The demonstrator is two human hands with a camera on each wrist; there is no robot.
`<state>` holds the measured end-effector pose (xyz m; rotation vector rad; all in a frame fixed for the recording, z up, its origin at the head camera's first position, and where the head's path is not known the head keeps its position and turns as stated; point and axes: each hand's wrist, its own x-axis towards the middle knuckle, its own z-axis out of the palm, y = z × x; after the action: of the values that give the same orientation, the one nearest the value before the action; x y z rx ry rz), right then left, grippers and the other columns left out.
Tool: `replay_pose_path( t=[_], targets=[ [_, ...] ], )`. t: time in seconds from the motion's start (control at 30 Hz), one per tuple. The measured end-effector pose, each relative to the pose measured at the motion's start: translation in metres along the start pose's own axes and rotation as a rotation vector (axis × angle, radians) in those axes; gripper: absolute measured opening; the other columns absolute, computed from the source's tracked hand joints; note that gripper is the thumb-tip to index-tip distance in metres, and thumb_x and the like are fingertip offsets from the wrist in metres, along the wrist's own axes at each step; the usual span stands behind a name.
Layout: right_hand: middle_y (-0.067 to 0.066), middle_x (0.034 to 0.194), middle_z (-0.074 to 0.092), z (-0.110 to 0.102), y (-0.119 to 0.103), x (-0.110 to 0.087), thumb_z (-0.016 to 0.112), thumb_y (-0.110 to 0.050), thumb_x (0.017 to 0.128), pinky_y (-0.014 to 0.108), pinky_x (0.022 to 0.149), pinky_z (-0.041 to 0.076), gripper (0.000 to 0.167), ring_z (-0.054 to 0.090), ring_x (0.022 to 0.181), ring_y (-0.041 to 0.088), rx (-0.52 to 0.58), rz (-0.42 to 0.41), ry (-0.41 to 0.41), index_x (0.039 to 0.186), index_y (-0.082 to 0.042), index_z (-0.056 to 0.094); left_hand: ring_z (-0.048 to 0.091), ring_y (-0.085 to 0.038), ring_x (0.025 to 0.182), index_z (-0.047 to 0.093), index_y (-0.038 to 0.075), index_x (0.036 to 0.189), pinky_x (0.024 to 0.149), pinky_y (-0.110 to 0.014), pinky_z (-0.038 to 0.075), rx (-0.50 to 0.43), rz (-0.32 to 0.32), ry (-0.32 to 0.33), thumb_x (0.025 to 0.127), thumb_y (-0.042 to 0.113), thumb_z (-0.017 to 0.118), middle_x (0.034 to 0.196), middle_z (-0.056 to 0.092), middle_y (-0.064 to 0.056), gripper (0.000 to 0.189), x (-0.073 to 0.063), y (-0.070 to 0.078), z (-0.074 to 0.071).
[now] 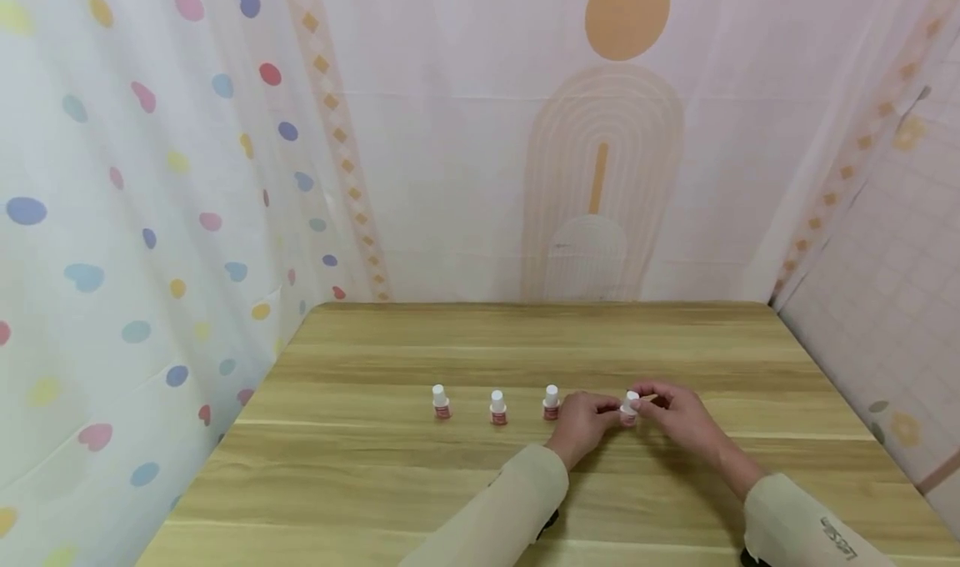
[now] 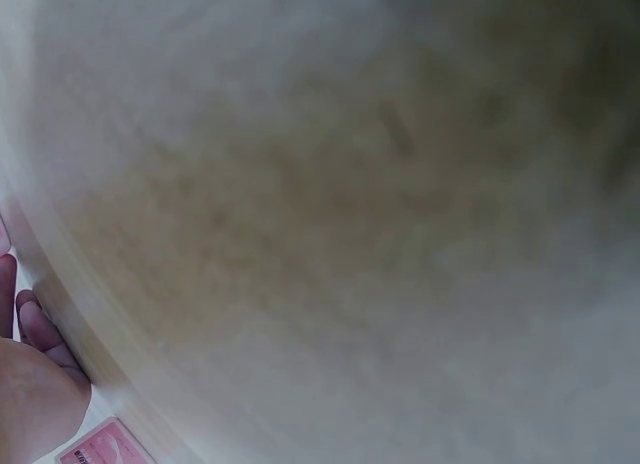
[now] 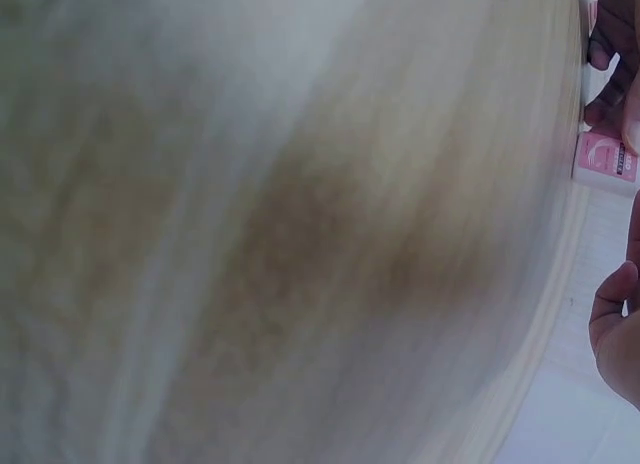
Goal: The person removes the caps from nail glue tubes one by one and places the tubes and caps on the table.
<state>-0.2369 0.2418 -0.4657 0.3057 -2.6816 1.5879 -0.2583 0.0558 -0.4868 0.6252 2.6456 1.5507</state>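
A small white-capped bottle (image 1: 628, 409) with a pink-red label is between the two hands, at the right of the row in the head view. My left hand (image 1: 581, 427) grips its lower part from the left. From the right, thumb and fingers of my right hand (image 1: 678, 417) pinch the white cap. The right wrist view catches the bottle's pink label (image 3: 606, 156) at its edge, with left-hand fingers (image 3: 607, 104) against it and the right hand (image 3: 618, 329) by the cap end. Only part of the left hand (image 2: 40, 384) shows in its own wrist view.
Three similar bottles stand upright in a row to the left: one (image 1: 551, 403) close beside the left hand, one (image 1: 498, 408) in the middle, one (image 1: 441, 403) farthest left. They stand on a wood-grain table (image 1: 337, 467). Patterned curtains (image 1: 450, 175) hang behind and at both sides.
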Motion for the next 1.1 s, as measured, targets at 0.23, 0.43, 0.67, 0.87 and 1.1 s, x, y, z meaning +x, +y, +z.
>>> replay_pose_path(
  t=[0.23, 0.43, 0.67, 0.87, 1.1],
  targets=[
    [0.006, 0.100, 0.068, 0.0005, -0.0052, -0.0008, 0.070, -0.029, 0.095, 0.031, 0.068, 0.046, 0.032, 0.057, 0.086, 0.022, -0.020, 0.056, 0.014, 0.114, -0.004, 0.068, 0.063, 0.002, 0.087, 0.082, 0.015, 0.095, 0.080, -0.019, 0.046, 0.004, -0.005, 0.001, 0.084, 0.028, 0.078, 0.094, 0.075, 0.009, 0.016, -0.0001, -0.0002, 0.0005],
    [0.008, 0.099, 0.069, -0.0004, -0.0051, -0.0016, 0.067, -0.025, 0.096, 0.030, 0.066, 0.047, 0.034, 0.057, 0.084, 0.023, -0.004, 0.024, 0.003, 0.119, 0.000, 0.067, 0.063, 0.002, 0.088, 0.082, 0.015, 0.095, 0.080, -0.018, 0.045, 0.008, -0.013, 0.001, 0.084, 0.029, 0.078, 0.093, 0.075, 0.009, 0.017, 0.0006, 0.0001, 0.0008],
    [0.012, 0.106, 0.069, -0.0011, -0.0004, -0.0007, 0.065, -0.022, 0.097, 0.031, 0.071, 0.050, 0.035, 0.061, 0.088, 0.023, 0.027, 0.002, -0.005, 0.122, 0.003, 0.065, 0.062, 0.003, 0.086, 0.082, 0.016, 0.094, 0.079, -0.018, 0.044, 0.009, -0.002, 0.005, 0.084, 0.028, 0.078, 0.093, 0.075, 0.010, 0.016, 0.0017, -0.0004, 0.0015],
    [0.010, 0.106, 0.069, -0.0003, 0.0019, 0.0002, 0.070, -0.024, 0.095, 0.032, 0.071, 0.050, 0.034, 0.061, 0.088, 0.022, 0.024, 0.026, 0.003, 0.118, 0.001, 0.067, 0.063, 0.002, 0.087, 0.082, 0.014, 0.095, 0.079, -0.017, 0.046, 0.017, 0.009, 0.006, 0.085, 0.024, 0.078, 0.094, 0.075, 0.007, 0.014, 0.0002, -0.0001, 0.0014],
    [0.008, 0.098, 0.069, 0.0002, -0.0018, 0.0008, 0.069, -0.026, 0.096, 0.030, 0.066, 0.047, 0.029, 0.059, 0.085, 0.024, -0.009, 0.011, 0.006, 0.112, -0.002, 0.069, 0.064, 0.001, 0.088, 0.081, 0.013, 0.095, 0.079, -0.018, 0.047, -0.003, -0.005, 0.000, 0.086, 0.024, 0.078, 0.095, 0.075, 0.007, 0.014, -0.0006, 0.0007, 0.0000]
  ],
)
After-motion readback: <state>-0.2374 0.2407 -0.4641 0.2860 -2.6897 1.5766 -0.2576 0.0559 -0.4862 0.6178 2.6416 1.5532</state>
